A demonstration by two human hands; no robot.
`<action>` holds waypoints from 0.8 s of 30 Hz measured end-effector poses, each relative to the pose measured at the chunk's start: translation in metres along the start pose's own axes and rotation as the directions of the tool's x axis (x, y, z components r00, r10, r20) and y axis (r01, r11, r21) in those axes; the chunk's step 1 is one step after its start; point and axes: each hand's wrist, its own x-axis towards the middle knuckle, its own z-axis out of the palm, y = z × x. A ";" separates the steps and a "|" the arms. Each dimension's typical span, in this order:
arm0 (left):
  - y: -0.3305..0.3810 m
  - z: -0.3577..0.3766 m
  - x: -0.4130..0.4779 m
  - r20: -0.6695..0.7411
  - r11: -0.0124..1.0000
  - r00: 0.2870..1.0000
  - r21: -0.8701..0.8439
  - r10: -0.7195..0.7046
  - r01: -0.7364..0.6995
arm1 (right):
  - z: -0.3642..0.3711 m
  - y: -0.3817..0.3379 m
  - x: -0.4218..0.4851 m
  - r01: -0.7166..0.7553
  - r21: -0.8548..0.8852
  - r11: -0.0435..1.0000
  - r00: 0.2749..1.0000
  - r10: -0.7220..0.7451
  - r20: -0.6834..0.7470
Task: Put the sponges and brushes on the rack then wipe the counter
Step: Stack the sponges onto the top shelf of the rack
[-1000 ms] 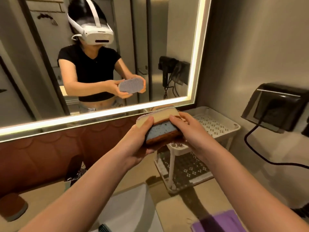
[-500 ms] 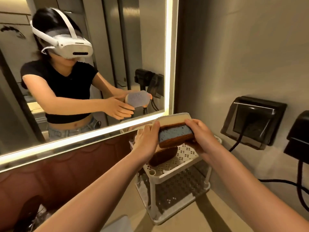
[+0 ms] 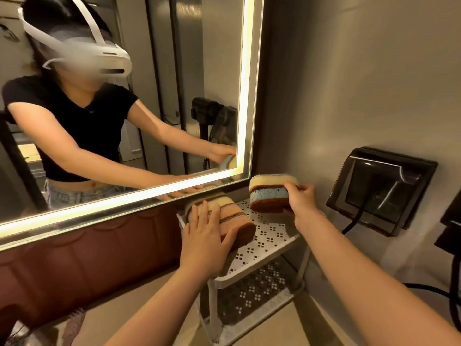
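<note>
Upper left of the frame: mirror (image 3: pixel 154 78), with a lit strip along its lower and right edges. Below it, a brown tiled band (image 3: pixel 87 258) running down to the counter (image 3: pixel 149 308) at bottom centre.

Centre: left hand (image 3: pixel 204 243), fingers straight and spread, laid flat over the resting sponges (image 3: pixel 237 221), thumb out along their near side. Resting sponges stacked on the back left corner of the rack's top shelf, hard against the mirror's lower edge.

White two-shelf rack (image 3: pixel 269 248) standing on the counter in the corner where the mirror wall meets the right wall. Bare perforated shelf in front of and to the right of the resting sponges, as far as the raised front rim. Lower shelf visible underneath.

Right of centre: right hand (image 3: pixel 301 198), fingers and thumb clamped on the right end of the lifted sponges (image 3: pixel 269 196), a yellow, blue and brown stack. Lifted sponges held level over the back right of the top shelf, close to the right wall; contact with the shelf not clear. A narrow gap between the two stacks.

Far right: dark socket box (image 3: pixel 379 191) on the wall, black cable (image 3: pixel 354 221) hanging from it, well apart from the rack.
</note>
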 end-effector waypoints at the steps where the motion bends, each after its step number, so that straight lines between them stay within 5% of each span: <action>1: -0.001 0.001 0.000 -0.011 1.000 1.000 -0.006 -0.001 0.001 | 0.004 0.000 0.004 -0.002 -0.017 1.000 1.000 0.002 0.007; 17: -0.001 0.002 -0.002 -0.022 1.000 1.000 -0.024 -0.011 0.010 | 0.053 0.010 0.042 -0.070 -0.189 0.979 0.968 0.113 0.224; 24: -0.001 0.001 -0.002 -0.018 1.000 1.000 -0.001 -0.020 0.020 | 0.067 0.025 0.059 -0.006 -0.369 0.929 0.984 0.071 0.162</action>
